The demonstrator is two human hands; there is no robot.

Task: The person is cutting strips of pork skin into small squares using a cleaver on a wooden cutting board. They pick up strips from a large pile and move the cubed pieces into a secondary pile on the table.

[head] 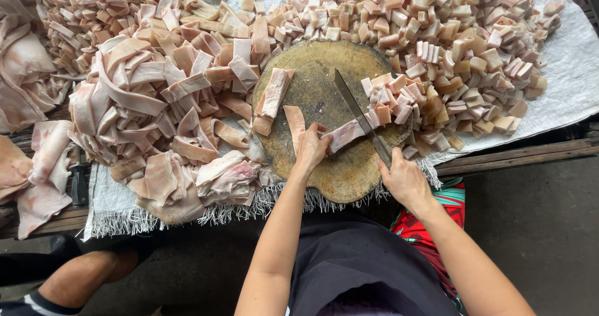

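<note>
My left hand (310, 149) presses down on a pale pink strip of pork skin (344, 133) lying on the round wooden chopping block (312, 85). My right hand (402, 177) grips the handle of a long knife (355, 107), whose blade lies across the strip at its right end. Cut cubes (392, 101) are heaped on the block's right side. Two more strips (274, 94) lie on the block to the left.
A big pile of uncut strips (156, 104) fills the left of the white cloth (574, 72). Small cut cubes (449, 29) cover the back and right. Another person's leg (81, 278) is at bottom left. A wooden table edge (518, 154) runs right.
</note>
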